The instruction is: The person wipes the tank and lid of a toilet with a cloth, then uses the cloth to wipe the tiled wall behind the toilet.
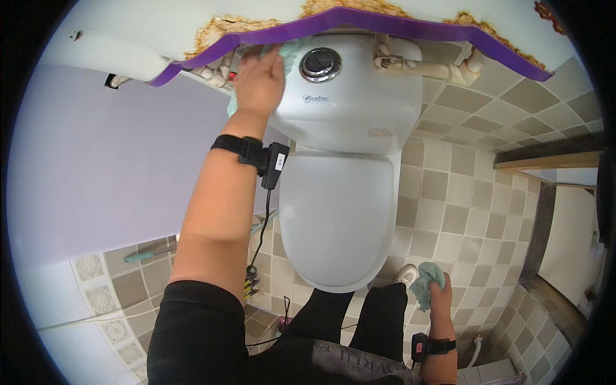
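My left hand (262, 79) lies over a pale green cloth (290, 54) at the upper left part of the white toilet tank (356, 113). The fingers partly hide this cloth, and some of it shows below the hand too. A round chrome flush button (320, 65) sits just right of the fingertips. Low on the right, my right hand (440, 293) grips a bunched green cloth (426, 284) in the air beside my leg. Between the hands is the toilet's closed lid (337, 216).
A purple-edged ledge (346, 18) with peeling brownish patches overhangs the tank. Pale pipes (428, 70) run along the tank's right side. A lavender panel (120, 163) stands at left, with a green-handled tool (139, 256) below it. A black cable (264, 231) hangs from my left wrist strap.
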`<state>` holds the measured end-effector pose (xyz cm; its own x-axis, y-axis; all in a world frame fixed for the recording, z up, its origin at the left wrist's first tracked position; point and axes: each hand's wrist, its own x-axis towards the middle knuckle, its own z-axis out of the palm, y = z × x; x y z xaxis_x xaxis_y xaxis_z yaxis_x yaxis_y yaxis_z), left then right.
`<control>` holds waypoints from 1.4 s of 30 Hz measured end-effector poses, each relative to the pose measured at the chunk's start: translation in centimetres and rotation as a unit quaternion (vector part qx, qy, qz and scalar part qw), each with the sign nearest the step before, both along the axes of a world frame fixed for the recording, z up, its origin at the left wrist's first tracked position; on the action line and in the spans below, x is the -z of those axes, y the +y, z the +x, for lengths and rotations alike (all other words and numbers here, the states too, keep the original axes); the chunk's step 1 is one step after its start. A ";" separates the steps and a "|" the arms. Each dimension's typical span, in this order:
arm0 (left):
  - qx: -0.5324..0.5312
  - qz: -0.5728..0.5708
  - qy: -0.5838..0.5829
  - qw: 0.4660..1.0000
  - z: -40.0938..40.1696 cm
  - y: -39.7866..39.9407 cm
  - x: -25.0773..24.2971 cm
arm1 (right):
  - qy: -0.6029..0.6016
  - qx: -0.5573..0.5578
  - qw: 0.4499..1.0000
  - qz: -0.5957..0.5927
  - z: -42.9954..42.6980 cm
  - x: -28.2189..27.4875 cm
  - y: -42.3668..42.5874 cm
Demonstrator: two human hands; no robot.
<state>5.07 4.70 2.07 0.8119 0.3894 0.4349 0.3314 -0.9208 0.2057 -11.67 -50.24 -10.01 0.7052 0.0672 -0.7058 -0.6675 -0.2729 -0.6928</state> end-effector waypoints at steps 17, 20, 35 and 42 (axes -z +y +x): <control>0.015 -0.062 -0.151 0.987 -5.6 -10.8 2.2 | -0.002 0.053 0.998 0.027 -1.6 3.1 -5.5; 0.146 -0.004 -0.083 0.986 -5.0 -16.0 1.2 | 0.010 0.078 0.996 0.042 -1.7 3.1 -6.6; 0.285 0.187 0.042 0.939 -0.7 -20.2 0.2 | 0.003 0.107 0.993 0.050 -2.3 3.2 -9.9; 0.259 0.130 0.028 0.957 -0.4 -22.2 -0.4 | 0.019 0.133 0.986 0.096 -2.8 3.6 -11.6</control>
